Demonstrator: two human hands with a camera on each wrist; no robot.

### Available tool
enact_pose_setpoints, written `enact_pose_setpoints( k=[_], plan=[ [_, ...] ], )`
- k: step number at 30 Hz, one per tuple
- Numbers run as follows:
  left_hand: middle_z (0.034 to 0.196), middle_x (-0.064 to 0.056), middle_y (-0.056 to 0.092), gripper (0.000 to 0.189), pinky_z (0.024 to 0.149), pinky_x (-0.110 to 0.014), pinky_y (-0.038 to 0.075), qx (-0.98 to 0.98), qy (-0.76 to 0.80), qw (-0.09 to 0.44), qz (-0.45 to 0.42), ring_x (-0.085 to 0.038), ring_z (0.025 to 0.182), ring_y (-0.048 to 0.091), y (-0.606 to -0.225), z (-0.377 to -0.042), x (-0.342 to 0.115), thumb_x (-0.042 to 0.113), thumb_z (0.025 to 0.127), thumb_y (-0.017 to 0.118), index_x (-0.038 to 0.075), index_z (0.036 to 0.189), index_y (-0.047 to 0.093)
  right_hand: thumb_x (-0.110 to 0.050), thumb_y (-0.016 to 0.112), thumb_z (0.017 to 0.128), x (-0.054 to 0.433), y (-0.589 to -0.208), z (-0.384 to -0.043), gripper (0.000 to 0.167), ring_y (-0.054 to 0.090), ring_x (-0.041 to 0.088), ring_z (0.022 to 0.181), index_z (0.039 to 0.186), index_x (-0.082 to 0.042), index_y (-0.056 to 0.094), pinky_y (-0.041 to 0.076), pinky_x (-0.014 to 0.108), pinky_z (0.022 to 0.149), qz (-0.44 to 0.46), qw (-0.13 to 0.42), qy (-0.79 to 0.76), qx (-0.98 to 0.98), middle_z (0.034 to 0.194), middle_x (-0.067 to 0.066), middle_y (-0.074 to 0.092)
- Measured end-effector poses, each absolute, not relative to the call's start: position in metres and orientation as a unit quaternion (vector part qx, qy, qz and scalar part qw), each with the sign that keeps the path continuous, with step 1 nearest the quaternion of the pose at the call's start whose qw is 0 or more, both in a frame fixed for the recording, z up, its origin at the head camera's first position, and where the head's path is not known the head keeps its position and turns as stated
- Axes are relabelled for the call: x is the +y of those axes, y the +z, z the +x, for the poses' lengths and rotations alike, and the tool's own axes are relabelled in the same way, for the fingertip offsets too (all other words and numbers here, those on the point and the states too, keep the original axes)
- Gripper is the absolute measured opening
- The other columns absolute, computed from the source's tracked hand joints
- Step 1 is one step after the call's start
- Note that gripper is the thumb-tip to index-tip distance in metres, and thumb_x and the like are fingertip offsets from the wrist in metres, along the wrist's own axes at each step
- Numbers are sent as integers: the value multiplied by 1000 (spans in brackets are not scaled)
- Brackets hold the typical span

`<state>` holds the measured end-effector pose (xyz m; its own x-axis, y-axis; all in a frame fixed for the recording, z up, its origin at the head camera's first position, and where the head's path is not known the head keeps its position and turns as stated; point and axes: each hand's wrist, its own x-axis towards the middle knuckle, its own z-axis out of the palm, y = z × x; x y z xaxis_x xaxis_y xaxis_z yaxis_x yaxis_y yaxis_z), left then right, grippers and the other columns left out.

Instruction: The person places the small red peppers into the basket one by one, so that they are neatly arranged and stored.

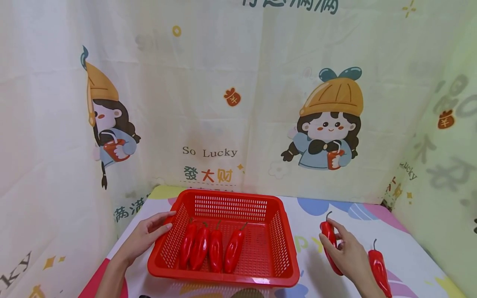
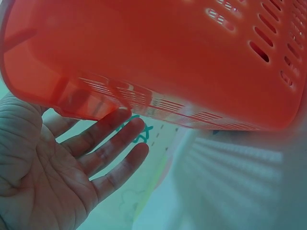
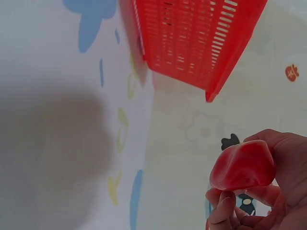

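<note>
A red plastic basket (image 1: 273,279) holds several red chili peppers (image 1: 201,247) with green stems, lying side by side in its left half. My left hand (image 1: 143,236) rests at the basket's left rim. In the left wrist view its fingers (image 2: 112,146) lie loosely extended beside the outer wall, while the rim hides the thumb. To the right of the basket, my right hand (image 1: 350,252) grips another red chili pepper (image 1: 328,236) between thumb and fingers, stem up. The right wrist view shows that pepper's rounded red end (image 3: 243,165) toward the camera.
One more red chili pepper (image 1: 379,267) lies on the table at the far right, beside my right wrist. A patterned cloth (image 1: 261,103) hangs behind the table and on both sides. The table cover (image 1: 309,265) is white with coloured prints.
</note>
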<state>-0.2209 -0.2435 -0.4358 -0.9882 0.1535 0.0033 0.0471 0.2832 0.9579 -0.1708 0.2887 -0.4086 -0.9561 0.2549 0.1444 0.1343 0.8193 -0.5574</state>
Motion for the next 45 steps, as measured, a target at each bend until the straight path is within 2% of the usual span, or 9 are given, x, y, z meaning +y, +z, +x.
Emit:
enact_pose_setpoints(
  k=[7, 21, 30, 45],
  plan=[
    [148, -21, 53, 62, 84, -40, 62, 801, 594, 44, 65, -29, 118, 63, -436, -221, -245, 32, 97, 70, 12, 152, 48, -43, 76, 91, 275, -399, -168, 75, 58, 24, 81, 152, -11, 45, 57, 30, 59, -88, 113, 304, -942, 121, 29, 62],
    [148, -21, 54, 64, 83, -40, 62, 800, 595, 40, 63, -29, 117, 64, -437, -223, -244, 33, 97, 71, 11, 152, 48, -38, 77, 91, 250, -388, -167, 69, 58, 23, 79, 149, -12, 50, 58, 29, 61, -55, 149, 323, -933, 115, 21, 65],
    [148, -21, 54, 63, 84, -40, 62, 802, 592, 41, 67, -30, 119, 63, -436, -222, -244, 32, 97, 70, 11, 152, 49, -37, 76, 92, 234, -383, -171, 62, 58, 19, 75, 146, -16, 54, 53, 24, 58, -23, 173, 332, -927, 108, 16, 67],
    [148, -21, 54, 62, 84, -40, 62, 800, 594, 43, 68, -30, 119, 63, -436, -222, -244, 33, 97, 70, 11, 152, 50, -33, 75, 94, 210, -377, -171, 61, 59, 18, 73, 149, -18, 52, 56, 23, 57, -18, 149, 386, -910, 114, 15, 67]
  ],
)
